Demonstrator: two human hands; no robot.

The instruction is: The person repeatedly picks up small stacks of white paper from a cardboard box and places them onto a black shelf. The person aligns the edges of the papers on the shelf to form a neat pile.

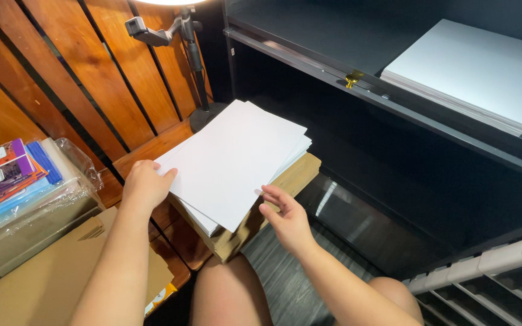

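Head view, looking down past two bare knees. At the centre lies a loose stack of white paper sheets [235, 160], fanned a little out of line, resting on a flat brown cardboard box [285, 184] that sits on a wooden slatted surface [92, 78].

The left hand [146, 184] is at 9 o'clock of the stack, its fingers [165, 174] curled and pressed together against the sheets' left edge. The right hand [285, 217] is at 5 o'clock of the stack, its fingers [271, 194] spread and touching the lower right edge of the sheets; whether any sheet is pinched there I cannot tell.

At 12 o'clock of the stack stands a lamp stand [197, 66] with a round dark base, and a small camera [143, 30] is clamped to its arm. At 2 o'clock, a dark shelf [309, 54] carries a second, neat pile of white sheets [472, 72], well apart from the first. At 9 o'clock of the picture lie plastic-wrapped coloured packets [13, 181], with a larger cardboard box [49, 278] just below them. At 4 o'clock of the picture, a white rail [502, 259] crosses the corner.
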